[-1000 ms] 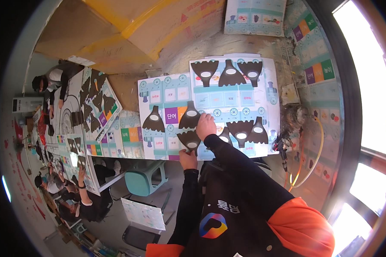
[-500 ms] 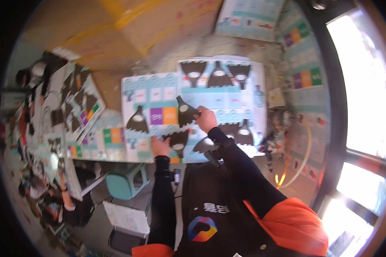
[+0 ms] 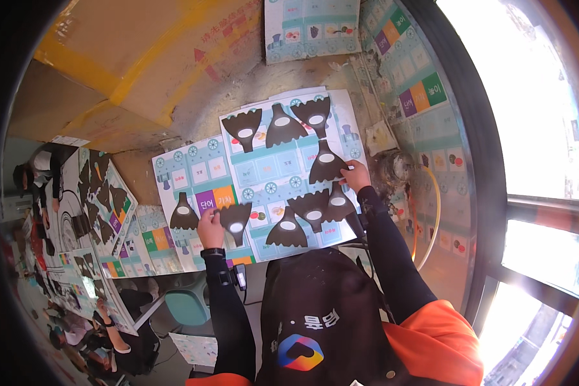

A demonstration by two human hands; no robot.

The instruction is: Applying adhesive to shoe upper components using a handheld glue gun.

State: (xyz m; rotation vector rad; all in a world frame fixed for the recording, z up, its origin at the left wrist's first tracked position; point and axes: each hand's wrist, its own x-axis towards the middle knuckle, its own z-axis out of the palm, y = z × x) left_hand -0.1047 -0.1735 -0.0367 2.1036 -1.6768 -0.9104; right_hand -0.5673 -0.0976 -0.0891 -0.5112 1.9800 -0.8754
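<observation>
Dark brown fan-shaped cut-outs, each with a white oval and a jagged edge, lie on printed white and pale-blue sheets (image 3: 267, 168). My right hand (image 3: 356, 176) pinches the right corner of one cut-out (image 3: 326, 165) over the sheets' right part. On the left, the fingers of my left hand (image 3: 210, 229) are closed at the edge of another cut-out (image 3: 237, 224), which points its narrow end toward me. Three cut-outs form a far row, including a middle one (image 3: 282, 125). Nearer me are several more, one (image 3: 287, 230) near the front edge. A lone cut-out (image 3: 183, 212) sits left of my left hand.
Brown cardboard (image 3: 141, 71) with yellow tape covers the far left. A window (image 3: 540, 128) and a yellow cable (image 3: 436, 212) are at the right. Below the table edge stands a green stool (image 3: 188, 307). Other people work at a table (image 3: 112, 270) farther left.
My right hand has carried its cut-out to the right, away from my left hand and above the near-right cut-outs. My left hand stays by the same cut-out. The whole view has shifted and turned.
</observation>
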